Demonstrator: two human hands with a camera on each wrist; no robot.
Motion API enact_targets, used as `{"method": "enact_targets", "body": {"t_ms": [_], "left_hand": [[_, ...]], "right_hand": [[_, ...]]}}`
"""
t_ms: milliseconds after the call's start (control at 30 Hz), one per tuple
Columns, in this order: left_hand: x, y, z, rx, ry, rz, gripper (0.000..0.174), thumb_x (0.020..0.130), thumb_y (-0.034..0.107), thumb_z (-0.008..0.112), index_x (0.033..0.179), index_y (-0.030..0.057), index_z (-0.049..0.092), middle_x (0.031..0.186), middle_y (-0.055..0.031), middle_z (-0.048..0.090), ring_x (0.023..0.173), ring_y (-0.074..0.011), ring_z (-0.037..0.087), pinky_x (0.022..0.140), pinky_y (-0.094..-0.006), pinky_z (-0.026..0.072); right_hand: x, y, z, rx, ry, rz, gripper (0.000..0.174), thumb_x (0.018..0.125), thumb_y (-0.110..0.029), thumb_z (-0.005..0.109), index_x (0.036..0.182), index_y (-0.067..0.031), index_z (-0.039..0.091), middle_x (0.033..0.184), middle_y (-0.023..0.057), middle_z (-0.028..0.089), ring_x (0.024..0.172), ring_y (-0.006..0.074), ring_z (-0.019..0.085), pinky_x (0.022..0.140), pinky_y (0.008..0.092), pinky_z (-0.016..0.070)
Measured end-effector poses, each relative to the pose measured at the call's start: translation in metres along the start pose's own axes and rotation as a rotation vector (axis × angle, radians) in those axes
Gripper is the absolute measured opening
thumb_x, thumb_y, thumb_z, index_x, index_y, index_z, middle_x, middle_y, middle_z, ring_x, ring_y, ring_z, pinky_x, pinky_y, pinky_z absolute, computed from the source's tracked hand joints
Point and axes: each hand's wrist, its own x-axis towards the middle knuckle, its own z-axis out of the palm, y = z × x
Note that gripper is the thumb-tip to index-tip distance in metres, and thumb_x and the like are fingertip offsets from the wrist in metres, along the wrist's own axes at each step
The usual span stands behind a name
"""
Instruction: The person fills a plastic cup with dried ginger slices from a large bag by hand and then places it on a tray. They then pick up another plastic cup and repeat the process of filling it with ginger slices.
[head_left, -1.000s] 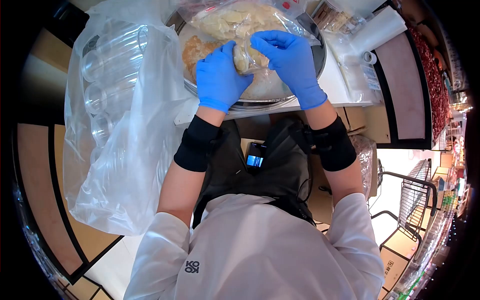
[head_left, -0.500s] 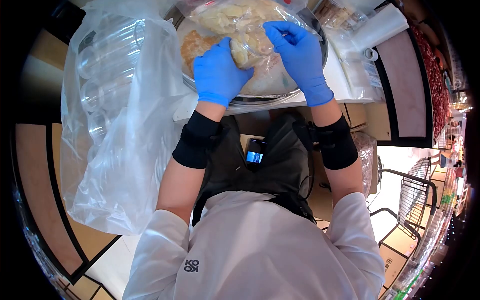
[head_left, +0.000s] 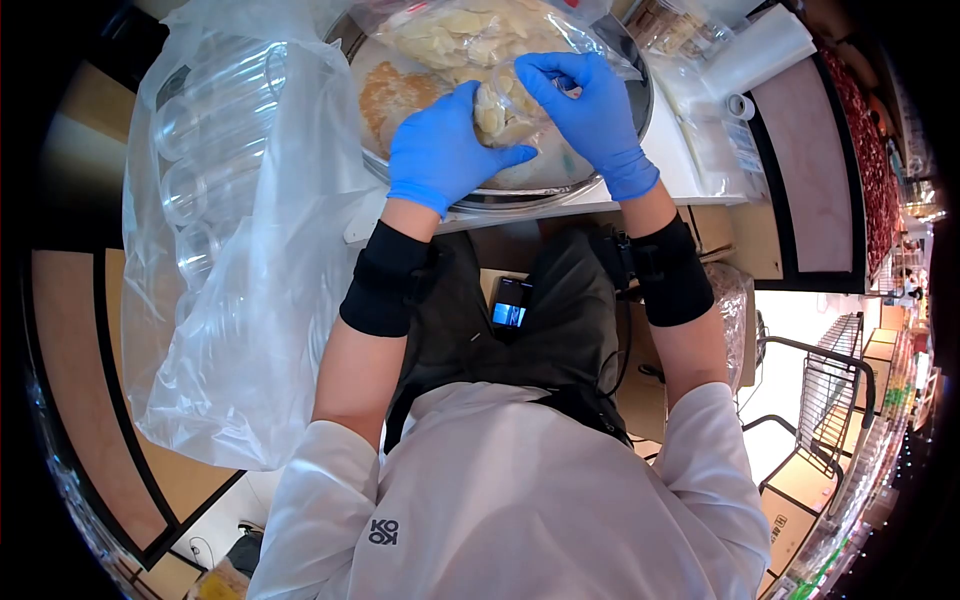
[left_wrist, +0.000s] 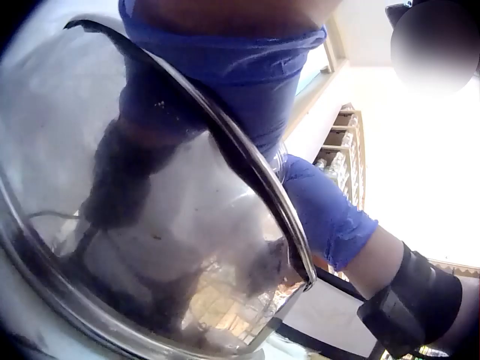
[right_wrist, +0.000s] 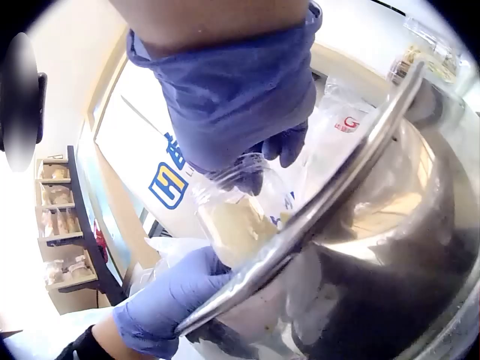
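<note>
A clear plastic jar (head_left: 505, 112) holding pale, thin slices is tilted over a large metal basin (head_left: 530, 201). My blue-gloved left hand (head_left: 437, 155) grips the jar's side, thumb extended toward me. At its mouth my blue-gloved right hand (head_left: 592, 122) pinches the rim with curled fingers. The right wrist view shows the threaded neck of the jar (right_wrist: 236, 229) right at the right fingers, and the left hand (right_wrist: 176, 300) lower down. Behind the jar lies a clear bag of similar slices (head_left: 450, 40). In the left wrist view, the basin's rim (left_wrist: 255, 172) hides most of the hands' work.
A large translucent bag (head_left: 250, 330) of empty clear jars hangs at the left of the counter. A plastic roll (head_left: 765, 60) and flat clear bags (head_left: 715, 165) lie to the right. Brown crumbs (head_left: 390, 100) cover part of the basin. A shopping cart (head_left: 830, 390) stands at right.
The right hand moved away to the right, then came back toward the left hand. The jar shifted with the hands and now shows its slices more plainly.
</note>
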Motion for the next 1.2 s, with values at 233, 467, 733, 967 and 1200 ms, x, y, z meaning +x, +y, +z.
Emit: {"method": "enact_targets", "body": {"t_ms": [233, 467, 733, 967, 1200], "left_hand": [[-0.014, -0.008, 0.008, -0.294, 0.651, 0.162, 0.038, 0.076, 0.028, 0.078, 0.100, 0.0016, 0.064, 0.090, -0.0108, 0.067, 0.079, -0.0234, 0.065, 0.071, -0.0345, 0.0504], [-0.082, 0.040, 0.032, -0.298, 0.390, 0.588, 0.014, 0.073, 0.009, 0.069, 0.071, 0.0130, 0.056, 0.061, -0.0035, 0.054, 0.053, -0.0234, 0.054, 0.050, -0.0337, 0.0426], [-0.122, -0.050, 0.144, -0.047, -0.537, 0.201, 0.019, 0.078, 0.027, 0.069, 0.075, 0.0102, 0.060, 0.074, -0.0112, 0.065, 0.069, -0.0307, 0.064, 0.062, -0.0406, 0.0503], [-0.133, -0.076, 0.176, 0.133, -0.813, 0.075, 0.030, 0.071, 0.037, 0.074, 0.085, 0.0117, 0.067, 0.086, -0.0114, 0.068, 0.082, -0.0319, 0.066, 0.073, -0.0429, 0.0523], [-0.128, -0.069, 0.184, 0.298, -0.880, 0.134, 0.047, 0.064, 0.048, 0.078, 0.088, 0.0081, 0.068, 0.089, -0.0133, 0.069, 0.085, -0.0311, 0.067, 0.074, -0.0428, 0.0530]], "right_hand": [[-0.018, 0.016, 0.017, 0.103, 0.176, -0.012, 0.016, 0.087, -0.020, 0.068, 0.098, -0.0086, 0.073, 0.080, 0.0043, 0.066, 0.069, 0.0171, 0.056, 0.067, 0.0301, 0.0464], [-0.015, 0.015, 0.022, 0.004, 0.110, -0.177, 0.016, 0.087, -0.020, 0.067, 0.097, -0.0077, 0.070, 0.089, 0.0060, 0.067, 0.079, 0.0219, 0.060, 0.072, 0.0316, 0.0484], [-0.021, 0.004, 0.024, -0.011, 0.078, -0.184, 0.016, 0.088, -0.020, 0.065, 0.097, -0.0064, 0.069, 0.098, 0.0083, 0.066, 0.089, 0.0269, 0.063, 0.080, 0.0356, 0.0505], [-0.021, 0.004, 0.024, -0.009, 0.085, -0.167, 0.017, 0.089, -0.023, 0.064, 0.094, -0.0069, 0.068, 0.095, 0.0087, 0.065, 0.083, 0.0270, 0.065, 0.073, 0.0335, 0.0522], [-0.023, -0.005, 0.021, -0.008, 0.024, -0.089, 0.014, 0.089, -0.014, 0.064, 0.098, -0.0035, 0.068, 0.100, 0.0090, 0.065, 0.090, 0.0239, 0.064, 0.081, 0.0313, 0.0507]]}}
